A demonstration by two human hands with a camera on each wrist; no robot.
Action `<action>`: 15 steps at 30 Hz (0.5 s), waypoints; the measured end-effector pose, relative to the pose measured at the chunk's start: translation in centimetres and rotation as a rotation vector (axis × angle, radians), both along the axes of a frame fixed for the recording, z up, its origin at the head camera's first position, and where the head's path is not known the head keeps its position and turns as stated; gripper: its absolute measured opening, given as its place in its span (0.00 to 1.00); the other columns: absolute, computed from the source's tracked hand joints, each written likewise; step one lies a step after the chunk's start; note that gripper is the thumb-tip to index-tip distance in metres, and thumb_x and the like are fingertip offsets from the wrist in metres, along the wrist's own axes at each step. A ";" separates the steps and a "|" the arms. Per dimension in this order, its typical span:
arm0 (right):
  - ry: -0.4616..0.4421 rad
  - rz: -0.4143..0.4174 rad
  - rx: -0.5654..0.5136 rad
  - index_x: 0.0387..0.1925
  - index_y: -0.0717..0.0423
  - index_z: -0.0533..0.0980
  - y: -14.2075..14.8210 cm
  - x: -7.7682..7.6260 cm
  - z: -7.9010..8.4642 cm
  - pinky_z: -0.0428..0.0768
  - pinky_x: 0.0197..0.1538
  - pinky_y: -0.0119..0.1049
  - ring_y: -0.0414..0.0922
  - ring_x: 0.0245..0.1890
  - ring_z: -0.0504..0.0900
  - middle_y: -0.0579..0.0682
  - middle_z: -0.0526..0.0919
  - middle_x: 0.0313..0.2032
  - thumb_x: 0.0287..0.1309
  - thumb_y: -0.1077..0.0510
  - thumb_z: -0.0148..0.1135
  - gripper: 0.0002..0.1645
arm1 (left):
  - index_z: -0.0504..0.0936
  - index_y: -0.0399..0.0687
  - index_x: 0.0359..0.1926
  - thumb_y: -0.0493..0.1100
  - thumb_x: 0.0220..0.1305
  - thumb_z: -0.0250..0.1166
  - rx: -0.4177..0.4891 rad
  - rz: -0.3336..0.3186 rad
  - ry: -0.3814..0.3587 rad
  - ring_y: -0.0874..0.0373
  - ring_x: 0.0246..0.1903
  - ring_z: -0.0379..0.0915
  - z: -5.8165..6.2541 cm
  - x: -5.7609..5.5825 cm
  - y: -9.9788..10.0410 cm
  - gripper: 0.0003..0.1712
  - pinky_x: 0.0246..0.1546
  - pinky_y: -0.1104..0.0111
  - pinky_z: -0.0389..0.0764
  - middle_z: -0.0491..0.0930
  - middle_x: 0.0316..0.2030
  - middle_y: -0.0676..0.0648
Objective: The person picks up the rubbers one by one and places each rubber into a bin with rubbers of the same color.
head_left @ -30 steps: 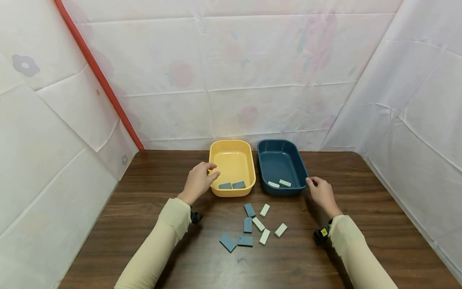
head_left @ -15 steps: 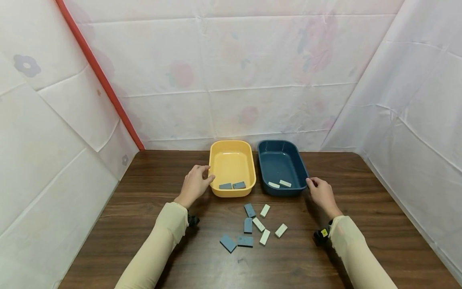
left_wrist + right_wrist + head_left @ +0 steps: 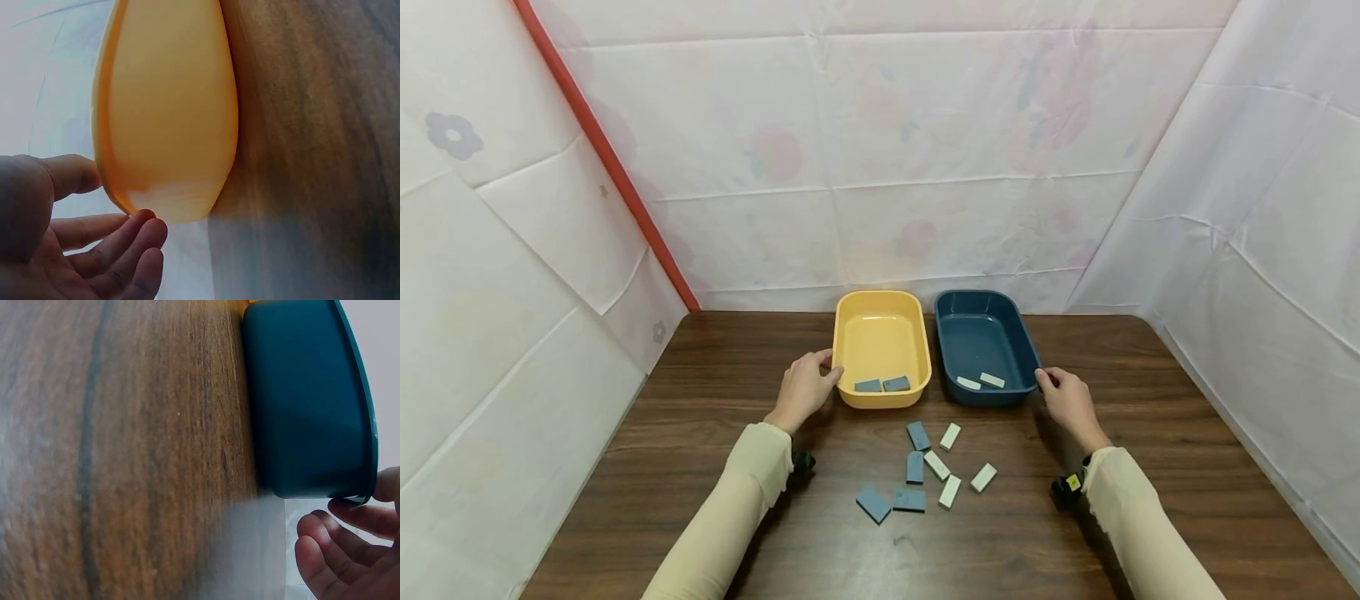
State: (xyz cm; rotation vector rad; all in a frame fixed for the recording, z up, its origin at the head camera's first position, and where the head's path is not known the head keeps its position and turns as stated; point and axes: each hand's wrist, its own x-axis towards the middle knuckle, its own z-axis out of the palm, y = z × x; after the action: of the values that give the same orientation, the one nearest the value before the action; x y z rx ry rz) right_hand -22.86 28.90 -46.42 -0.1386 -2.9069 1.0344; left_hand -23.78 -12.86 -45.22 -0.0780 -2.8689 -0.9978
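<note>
My left hand (image 3: 803, 388) pinches the left rim of a yellow tray (image 3: 883, 401), thumb on the inner side. In the left wrist view the thumb and index finger meet that tray's edge (image 3: 100, 119). Two grey-blue flat blocks (image 3: 897, 384) lie inside at the near end. To the right stands a dark blue tray (image 3: 988, 398) with two cream blocks (image 3: 992, 380) in it. With thumb and index finger, my right hand (image 3: 1067, 405) pinches its right rim near the front corner. The right wrist view shows the other fingers (image 3: 319, 556) loosely bent beneath the rim.
In front of the trays, several grey-blue blocks (image 3: 910, 500) and several cream blocks (image 3: 983, 477) lie scattered on the brown wooden table (image 3: 715, 375). Behind and beside the table hang white patterned sheets (image 3: 880, 150), with a red strip (image 3: 610, 158) at the left corner.
My left hand has moved slightly left and down from over the yellow tray's edge, and its thumb and fingers have closed on the rim. The right hand and both trays have stayed put.
</note>
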 end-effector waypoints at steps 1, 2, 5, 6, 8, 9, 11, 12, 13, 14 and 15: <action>-0.003 0.001 -0.001 0.58 0.67 0.74 0.0 0.0 0.0 0.75 0.51 0.54 0.58 0.47 0.78 0.67 0.80 0.49 0.75 0.46 0.41 0.31 | 0.75 0.41 0.63 0.47 0.68 0.61 0.003 0.002 0.005 0.46 0.46 0.78 -0.1 0.0 0.0 0.26 0.49 0.53 0.77 0.82 0.47 0.42; -0.006 0.001 -0.002 0.58 0.67 0.73 0.0 0.0 0.0 0.75 0.51 0.54 0.57 0.46 0.78 0.67 0.80 0.49 0.75 0.46 0.40 0.31 | 0.75 0.41 0.63 0.47 0.68 0.61 0.005 0.004 0.012 0.46 0.46 0.78 -0.1 -0.1 0.0 0.26 0.48 0.53 0.77 0.82 0.46 0.42; -0.009 0.000 -0.003 0.58 0.67 0.73 0.0 0.0 -0.1 0.75 0.51 0.54 0.57 0.46 0.78 0.67 0.80 0.50 0.75 0.45 0.41 0.31 | 0.75 0.41 0.64 0.46 0.69 0.60 0.013 0.016 0.029 0.47 0.42 0.78 -0.3 -0.1 0.1 0.25 0.45 0.54 0.77 0.83 0.46 0.42; -0.012 0.001 -0.004 0.59 0.67 0.73 0.0 -0.1 -0.1 0.75 0.51 0.54 0.57 0.46 0.78 0.67 0.80 0.50 0.75 0.45 0.40 0.31 | 0.75 0.41 0.64 0.46 0.69 0.59 0.015 0.022 0.032 0.47 0.40 0.78 -0.3 -0.1 0.1 0.25 0.43 0.55 0.77 0.83 0.45 0.42; -0.012 0.000 -0.004 0.58 0.67 0.73 0.0 -0.1 -0.1 0.75 0.52 0.54 0.57 0.46 0.77 0.67 0.80 0.50 0.75 0.45 0.40 0.31 | 0.76 0.42 0.63 0.44 0.68 0.59 0.019 0.034 0.036 0.49 0.37 0.77 -0.3 -0.1 0.2 0.24 0.40 0.58 0.76 0.83 0.45 0.42; -0.012 0.000 -0.004 0.58 0.67 0.73 0.0 -0.1 0.0 0.75 0.52 0.54 0.57 0.46 0.78 0.67 0.80 0.50 0.75 0.45 0.41 0.31 | 0.76 0.42 0.63 0.44 0.68 0.58 0.019 0.036 0.036 0.50 0.35 0.76 -0.3 -0.1 0.2 0.24 0.38 0.59 0.75 0.83 0.45 0.42; -0.015 -0.001 -0.003 0.58 0.67 0.73 0.0 -0.1 0.0 0.75 0.52 0.54 0.58 0.47 0.78 0.67 0.80 0.50 0.75 0.45 0.40 0.31 | 0.76 0.43 0.63 0.43 0.68 0.58 0.021 0.040 0.034 0.51 0.32 0.74 -0.4 -0.1 0.2 0.24 0.35 0.62 0.74 0.83 0.45 0.42; -0.016 -0.002 -0.002 0.59 0.67 0.73 0.1 -0.1 0.0 0.75 0.52 0.55 0.58 0.47 0.78 0.67 0.80 0.50 0.75 0.45 0.40 0.31 | 0.76 0.43 0.63 0.43 0.68 0.58 0.023 0.040 0.032 0.52 0.31 0.74 -0.4 -0.1 0.2 0.24 0.34 0.63 0.74 0.83 0.45 0.42; -0.015 -0.001 -0.001 0.59 0.67 0.73 0.1 -0.1 0.0 0.75 0.52 0.55 0.58 0.47 0.78 0.67 0.80 0.50 0.75 0.45 0.40 0.31 | 0.76 0.43 0.63 0.43 0.68 0.58 0.025 0.040 0.030 0.52 0.31 0.73 -0.4 -0.1 0.2 0.24 0.33 0.64 0.73 0.83 0.45 0.42; -0.014 0.000 0.000 0.59 0.67 0.73 0.1 -0.1 0.1 0.75 0.53 0.55 0.58 0.47 0.78 0.67 0.80 0.50 0.75 0.45 0.40 0.31 | 0.76 0.43 0.64 0.43 0.68 0.58 0.026 0.040 0.028 0.53 0.30 0.72 -0.4 -0.1 0.2 0.24 0.33 0.65 0.72 0.83 0.45 0.42; -0.016 0.001 -0.004 0.59 0.67 0.73 0.1 -0.1 0.1 0.75 0.52 0.55 0.58 0.47 0.78 0.67 0.80 0.50 0.75 0.45 0.40 0.31 | 0.75 0.43 0.64 0.43 0.69 0.58 0.031 0.038 0.026 0.53 0.29 0.72 -0.4 -0.1 0.2 0.24 0.32 0.66 0.72 0.83 0.45 0.42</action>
State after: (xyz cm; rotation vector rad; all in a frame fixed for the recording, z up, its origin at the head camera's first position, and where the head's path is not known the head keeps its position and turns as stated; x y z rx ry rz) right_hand -22.93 28.99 -46.30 -0.1464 -2.9201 1.0435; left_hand -23.93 -12.63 -45.60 -0.0341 -2.8197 -1.0260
